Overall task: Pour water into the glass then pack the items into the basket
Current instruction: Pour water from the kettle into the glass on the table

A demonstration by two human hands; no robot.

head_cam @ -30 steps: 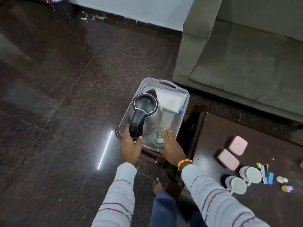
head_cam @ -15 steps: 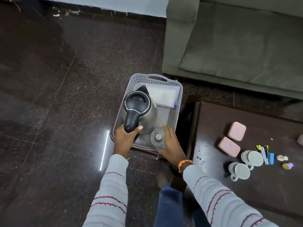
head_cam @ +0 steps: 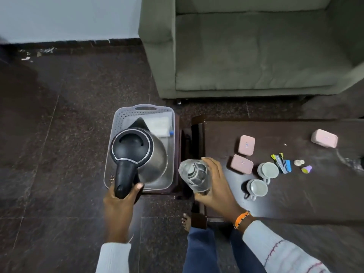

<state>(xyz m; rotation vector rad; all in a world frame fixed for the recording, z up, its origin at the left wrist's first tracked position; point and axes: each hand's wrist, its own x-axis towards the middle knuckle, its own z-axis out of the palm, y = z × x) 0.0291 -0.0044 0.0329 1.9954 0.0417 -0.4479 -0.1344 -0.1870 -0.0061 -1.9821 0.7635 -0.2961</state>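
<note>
A steel kettle (head_cam: 155, 154) with a black lid and handle hangs over the grey perforated basket (head_cam: 144, 111). My left hand (head_cam: 120, 203) grips its handle. My right hand (head_cam: 216, 186) holds a clear glass (head_cam: 195, 174) just right of the basket, above the gap beside the dark low table (head_cam: 295, 203). A white folded cloth (head_cam: 160, 125) lies in the far part of the basket, partly hidden by the kettle.
On the table lie three pink boxes (head_cam: 246, 144), two white cups (head_cam: 267, 170), a bunch of coloured clips (head_cam: 282, 164) and small bits. A green sofa (head_cam: 256, 56) stands beyond. The basket rests on a dark stool. My bare foot (head_cam: 186, 221) is on the floor.
My right hand lifted the glass out of the basket and carried it right toward the table. My left hand keeps hold of the kettle, which has risen a little. The camera tilted up.
</note>
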